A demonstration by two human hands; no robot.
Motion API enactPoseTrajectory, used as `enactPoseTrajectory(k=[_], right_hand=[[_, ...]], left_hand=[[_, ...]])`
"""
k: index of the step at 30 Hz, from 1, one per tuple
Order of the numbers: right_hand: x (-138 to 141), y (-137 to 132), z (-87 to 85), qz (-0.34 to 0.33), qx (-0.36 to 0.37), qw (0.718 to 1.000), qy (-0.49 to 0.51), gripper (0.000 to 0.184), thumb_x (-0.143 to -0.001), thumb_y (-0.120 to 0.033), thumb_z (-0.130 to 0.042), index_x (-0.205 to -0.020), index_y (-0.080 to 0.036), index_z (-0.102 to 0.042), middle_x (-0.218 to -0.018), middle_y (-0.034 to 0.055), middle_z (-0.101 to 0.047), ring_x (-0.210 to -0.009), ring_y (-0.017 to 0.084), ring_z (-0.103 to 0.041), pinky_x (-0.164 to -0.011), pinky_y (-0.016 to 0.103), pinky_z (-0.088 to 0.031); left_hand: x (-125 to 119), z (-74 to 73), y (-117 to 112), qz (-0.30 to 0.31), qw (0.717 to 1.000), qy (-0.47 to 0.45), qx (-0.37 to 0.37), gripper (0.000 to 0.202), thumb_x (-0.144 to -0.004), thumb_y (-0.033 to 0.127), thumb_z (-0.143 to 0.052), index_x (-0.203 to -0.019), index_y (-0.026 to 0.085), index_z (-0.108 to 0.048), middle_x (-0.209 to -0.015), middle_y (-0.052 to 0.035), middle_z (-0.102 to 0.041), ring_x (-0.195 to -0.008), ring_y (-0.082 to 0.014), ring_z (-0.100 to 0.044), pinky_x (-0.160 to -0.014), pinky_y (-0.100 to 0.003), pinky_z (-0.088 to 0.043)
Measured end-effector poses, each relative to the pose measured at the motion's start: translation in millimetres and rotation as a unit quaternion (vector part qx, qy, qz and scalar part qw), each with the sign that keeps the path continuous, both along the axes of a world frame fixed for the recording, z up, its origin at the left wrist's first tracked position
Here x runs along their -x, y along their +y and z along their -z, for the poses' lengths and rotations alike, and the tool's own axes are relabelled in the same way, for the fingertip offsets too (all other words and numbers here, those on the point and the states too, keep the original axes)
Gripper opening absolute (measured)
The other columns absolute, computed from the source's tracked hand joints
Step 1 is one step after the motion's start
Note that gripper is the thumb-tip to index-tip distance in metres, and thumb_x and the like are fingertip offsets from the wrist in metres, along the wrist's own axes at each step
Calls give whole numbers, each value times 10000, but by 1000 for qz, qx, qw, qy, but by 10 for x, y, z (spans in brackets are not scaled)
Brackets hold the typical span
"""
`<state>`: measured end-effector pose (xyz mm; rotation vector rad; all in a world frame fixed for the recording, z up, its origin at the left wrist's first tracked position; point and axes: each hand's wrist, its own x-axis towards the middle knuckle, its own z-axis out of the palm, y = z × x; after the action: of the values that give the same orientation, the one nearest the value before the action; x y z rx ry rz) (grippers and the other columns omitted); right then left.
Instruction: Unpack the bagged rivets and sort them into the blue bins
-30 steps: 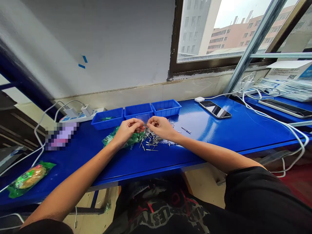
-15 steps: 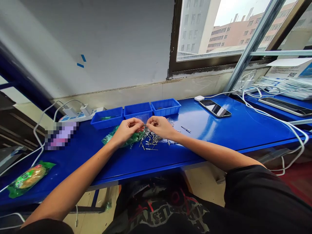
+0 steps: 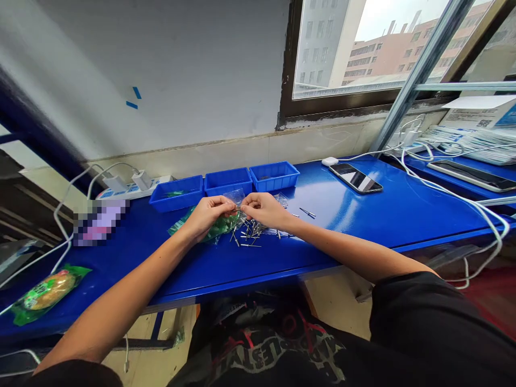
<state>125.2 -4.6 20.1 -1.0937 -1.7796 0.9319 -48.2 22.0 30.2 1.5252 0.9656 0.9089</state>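
Note:
Above the blue table, my left hand (image 3: 209, 214) and my right hand (image 3: 266, 209) meet fingertip to fingertip. Both are closed in a pinch on thin metal blind rivets (image 3: 238, 208), mostly covered by the fingers, so I cannot tell how many. Below and between the hands lies a loose pile of silver blind rivets (image 3: 252, 232), partly on clear plastic. A crumpled green plastic bag (image 3: 215, 230) rests under my left hand. Just behind the fingers is a clear plastic bag (image 3: 235, 195). To the right of my right wrist lie a few stray rivets (image 3: 307, 213).
Three blue trays stand behind my hands: a left tray (image 3: 155, 206) with green pieces, a middle tray (image 3: 226, 188) and a right tray (image 3: 278, 184). Also on the table (image 3: 403, 215) are a phone (image 3: 355, 178), a power strip (image 3: 151, 188), white cables and a wrapped bread roll (image 3: 52, 293).
My hands stay pinched together in nearly the same place, with only small finger movements. Slightly more of the clear bag shows behind them.

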Motion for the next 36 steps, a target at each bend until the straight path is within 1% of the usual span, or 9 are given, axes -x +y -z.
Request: enactPoseTrajectory(k=[3,7,12,16,19,22,29,32,36], right_hand=[[10,-1,16,2,5,1000,-4,69,-747,-161,-500,-696,-154,-546,-532,-18,-562,-469,81,-471,-462,227,-335],[15,-2,25,8,4,1000,-7,75,-755,-169,-506,-694,-153,-548,-515,-22,-546,-457,79,-450,-455,228,-319],[-6,-6,-5,21,23,1000,-3,99,-793,-190,-496,-776,-141,-580,-561,-8,-570,-479,80,-457,-452,225,-306],[-8,-3,-10,9,35,999,-10,108,-803,-213,-503,-825,-144,-583,-570,-12,-566,-461,77,-425,-438,226,-293],[1,5,10,-6,9,1000,-5,102,-790,-236,-522,-771,-151,-576,-567,-14,-550,-500,88,-462,-469,231,-328],[4,16,28,2,-20,1000,-6,104,-769,-217,-520,-696,-157,-563,-598,-5,-555,-544,96,-484,-517,243,-365],[13,37,45,50,-47,997,-22,105,-753,-187,-516,-661,-168,-563,-625,8,-589,-570,107,-506,-541,260,-380],[15,39,33,51,-30,998,-16,116,-749,-171,-517,-643,-163,-564,-620,17,-590,-557,106,-499,-528,261,-372],[-6,38,0,25,24,999,20,119,-766,-174,-510,-663,-157,-567,-617,18,-594,-527,97,-480,-490,247,-346]], left_hand=[[-7,2,3,-7,1000,13,-5,141,-605,278,-689,-610,151,-628,-642,-21,-624,-642,-131,-586,-657,-250,-448],[-24,3,-6,-29,998,31,-46,126,-602,271,-665,-596,153,-622,-634,-18,-615,-620,-126,-567,-629,-243,-433],[-25,16,16,-71,995,21,-67,134,-590,277,-644,-609,152,-600,-616,-2,-595,-599,-125,-548,-616,-242,-424],[-20,23,23,-61,993,38,-89,160,-602,304,-624,-622,151,-582,-624,0,-590,-614,-133,-546,-632,-247,-421],[-37,18,-12,-33,989,86,-114,179,-635,326,-595,-622,149,-571,-629,-6,-586,-613,-134,-534,-620,-244,-407],[-60,13,-52,-26,983,120,-137,187,-657,334,-572,-625,150,-568,-634,-9,-582,-600,-135,-519,-598,-243,-394],[-67,19,-60,-59,968,157,-185,173,-703,311,-564,-663,147,-597,-648,-19,-603,-611,-140,-526,-578,-239,-398],[-63,30,-50,-73,962,166,-204,156,-712,292,-556,-676,147,-599,-649,-20,-605,-603,-141,-530,-570,-242,-405],[-57,39,-38,-54,972,137,-183,170,-712,308,-566,-693,142,-594,-645,-18,-599,-603,-140,-536,-584,-248,-418]])
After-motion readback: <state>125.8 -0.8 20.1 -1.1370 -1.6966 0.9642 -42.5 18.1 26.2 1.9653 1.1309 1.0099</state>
